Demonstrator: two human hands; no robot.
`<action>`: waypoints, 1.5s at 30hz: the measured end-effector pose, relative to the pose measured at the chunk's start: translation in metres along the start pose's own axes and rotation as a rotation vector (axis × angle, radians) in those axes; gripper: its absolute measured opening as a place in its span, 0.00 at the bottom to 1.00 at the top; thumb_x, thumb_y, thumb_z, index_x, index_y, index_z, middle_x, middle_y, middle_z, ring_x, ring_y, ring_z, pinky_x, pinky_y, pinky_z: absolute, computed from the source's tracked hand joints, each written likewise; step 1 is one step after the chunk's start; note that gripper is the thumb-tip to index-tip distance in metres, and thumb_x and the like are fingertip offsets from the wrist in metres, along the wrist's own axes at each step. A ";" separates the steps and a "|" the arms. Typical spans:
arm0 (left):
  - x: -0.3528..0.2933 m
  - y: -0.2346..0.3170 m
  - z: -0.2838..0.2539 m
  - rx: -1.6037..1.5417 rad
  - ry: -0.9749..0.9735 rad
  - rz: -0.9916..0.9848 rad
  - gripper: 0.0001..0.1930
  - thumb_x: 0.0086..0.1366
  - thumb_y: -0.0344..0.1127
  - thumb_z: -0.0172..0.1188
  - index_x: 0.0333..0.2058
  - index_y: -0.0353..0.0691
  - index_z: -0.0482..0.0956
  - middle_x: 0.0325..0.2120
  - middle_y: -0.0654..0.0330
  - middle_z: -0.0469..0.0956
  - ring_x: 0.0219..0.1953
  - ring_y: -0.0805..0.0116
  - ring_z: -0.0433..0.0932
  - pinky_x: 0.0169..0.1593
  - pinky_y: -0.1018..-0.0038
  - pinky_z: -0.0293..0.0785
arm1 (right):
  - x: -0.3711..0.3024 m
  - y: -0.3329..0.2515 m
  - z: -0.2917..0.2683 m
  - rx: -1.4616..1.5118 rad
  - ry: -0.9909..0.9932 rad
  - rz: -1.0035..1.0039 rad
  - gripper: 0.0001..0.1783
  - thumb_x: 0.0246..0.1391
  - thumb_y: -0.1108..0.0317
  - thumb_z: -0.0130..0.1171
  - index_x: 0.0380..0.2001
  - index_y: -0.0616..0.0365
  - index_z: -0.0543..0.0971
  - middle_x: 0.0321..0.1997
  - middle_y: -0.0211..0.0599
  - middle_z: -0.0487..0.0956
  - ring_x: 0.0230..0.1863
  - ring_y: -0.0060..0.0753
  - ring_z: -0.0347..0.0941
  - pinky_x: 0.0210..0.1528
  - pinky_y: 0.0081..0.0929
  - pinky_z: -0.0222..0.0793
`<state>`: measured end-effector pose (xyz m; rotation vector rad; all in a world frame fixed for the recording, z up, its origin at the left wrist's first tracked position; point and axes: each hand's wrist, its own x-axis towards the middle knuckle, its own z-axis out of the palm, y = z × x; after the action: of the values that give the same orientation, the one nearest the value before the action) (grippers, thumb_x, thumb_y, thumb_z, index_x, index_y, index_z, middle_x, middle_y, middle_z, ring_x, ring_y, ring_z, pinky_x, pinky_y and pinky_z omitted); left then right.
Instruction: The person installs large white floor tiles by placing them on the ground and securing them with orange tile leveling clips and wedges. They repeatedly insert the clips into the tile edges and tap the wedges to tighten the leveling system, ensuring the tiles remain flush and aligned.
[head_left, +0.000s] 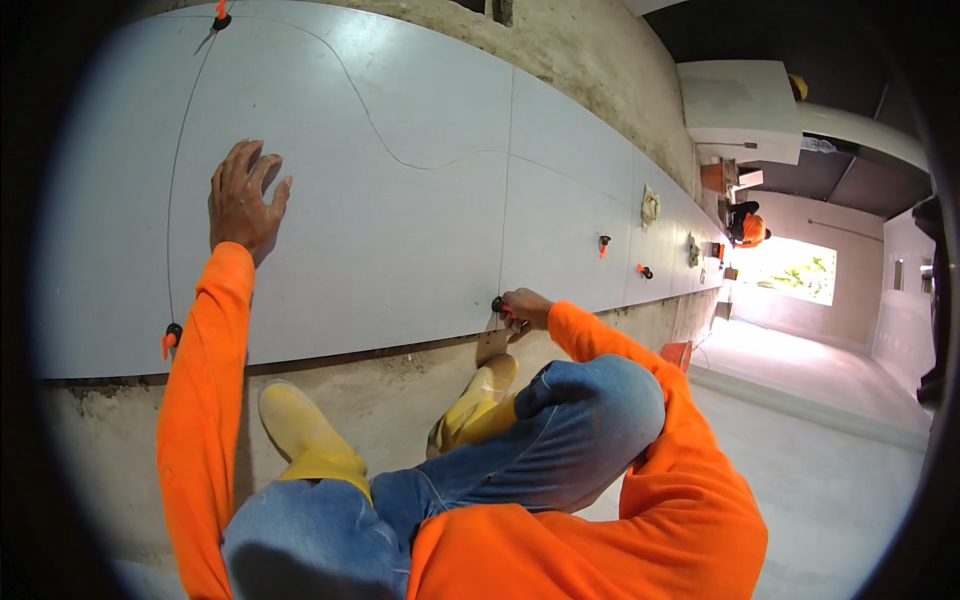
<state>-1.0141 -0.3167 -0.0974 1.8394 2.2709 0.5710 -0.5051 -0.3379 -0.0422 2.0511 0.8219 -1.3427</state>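
Note:
My left hand (245,205) rests on a large pale grey tile (390,230), fingers spread and a little bent, holding nothing. At the tile's near edge, my right hand (525,308) is closed round a tile leveler (498,304), black with an orange handle, on the joint between two tiles. Part of that leveler is hidden by my fingers. Another tile leveler (172,338) stands on the left joint, near my left forearm, and a similar leveler (221,20) sits at that joint's far end.
A thin cord (375,125) curves across the tiles. Farther right are loose levelers (604,246) and a crumpled cloth (650,206). My yellow boots (310,430) stand on rough concrete by the tile edge. A person in orange (752,230) crouches at the far end.

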 end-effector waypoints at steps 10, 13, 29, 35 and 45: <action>0.000 0.005 -0.006 -0.015 -0.004 0.008 0.16 0.69 0.45 0.66 0.54 0.51 0.82 0.66 0.62 0.70 0.74 0.60 0.60 0.78 0.58 0.56 | -0.033 0.004 0.017 -1.306 0.519 -0.744 0.16 0.65 0.56 0.56 0.44 0.58 0.81 0.39 0.47 0.84 0.40 0.49 0.84 0.39 0.43 0.82; 0.000 0.005 -0.006 -0.008 -0.037 -0.005 0.17 0.70 0.44 0.65 0.55 0.50 0.80 0.68 0.61 0.68 0.75 0.58 0.59 0.78 0.57 0.55 | -0.017 0.016 0.020 -1.396 0.541 -0.844 0.12 0.62 0.62 0.56 0.40 0.57 0.82 0.36 0.43 0.81 0.38 0.46 0.82 0.37 0.45 0.81; -0.001 0.001 0.000 0.006 0.008 0.017 0.17 0.69 0.46 0.66 0.54 0.52 0.82 0.66 0.62 0.70 0.74 0.61 0.60 0.78 0.57 0.55 | -0.027 0.009 0.012 -1.079 0.367 -0.665 0.17 0.69 0.57 0.51 0.38 0.57 0.84 0.41 0.52 0.85 0.41 0.56 0.83 0.49 0.48 0.79; -0.002 0.001 -0.001 -0.003 0.005 0.011 0.17 0.69 0.45 0.65 0.55 0.51 0.81 0.68 0.62 0.68 0.75 0.59 0.58 0.78 0.56 0.56 | -0.030 -0.021 0.000 -0.724 0.160 -0.184 0.27 0.72 0.49 0.48 0.44 0.66 0.82 0.42 0.55 0.84 0.39 0.52 0.85 0.39 0.50 0.86; -0.001 0.001 0.001 -0.012 0.031 0.015 0.17 0.68 0.47 0.66 0.53 0.52 0.82 0.65 0.62 0.71 0.74 0.61 0.61 0.78 0.56 0.55 | -0.008 -0.017 -0.023 -0.190 -0.107 -0.021 0.25 0.65 0.52 0.58 0.46 0.68 0.78 0.38 0.49 0.82 0.34 0.40 0.84 0.38 0.48 0.90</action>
<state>-1.0130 -0.3173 -0.0981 1.8562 2.2705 0.6185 -0.5066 -0.3109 -0.0283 1.8140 0.8896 -1.3201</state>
